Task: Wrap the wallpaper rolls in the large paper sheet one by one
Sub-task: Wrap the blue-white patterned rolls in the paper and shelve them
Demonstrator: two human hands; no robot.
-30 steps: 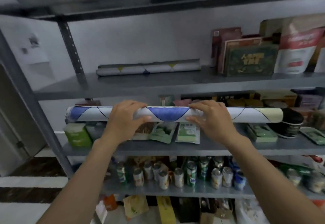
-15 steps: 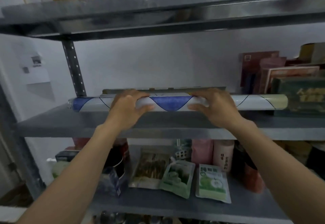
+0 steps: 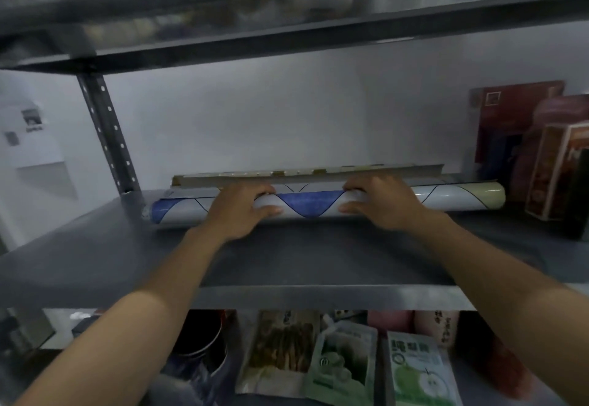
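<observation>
Grey shelf (image 3: pixel 318 259) — wallpaper roll (image 3: pixel 309 203), second roll (image 3: pixel 350 172) behind, boxes (image 3: pixel 548 170) right

Grey metal rack: a perforated upright (image 3: pixel 108 138) at left carries an upper shelf (image 3: pixel 287 32) and a middle shelf (image 3: pixel 287 256). White wall (image 3: pixel 271 112) behind. Papers (image 3: pixel 32 120) on the wall, far left. Boxes (image 3: pixel 522 125) stand at the middle shelf's right end. Pouches (image 3: pixel 417 370) lie one level below. Lighting dim.

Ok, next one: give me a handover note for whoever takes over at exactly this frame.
Hands: left hand and right hand both grip the blue-patterned roll, either side of its middle.
Roll: lengthwise at the back of the grey shelf, close in front of a second roll.
Done: no wrapping shows on the held roll.
Left: paper sheet is out of view; wrap the rolls one by one.
</observation>
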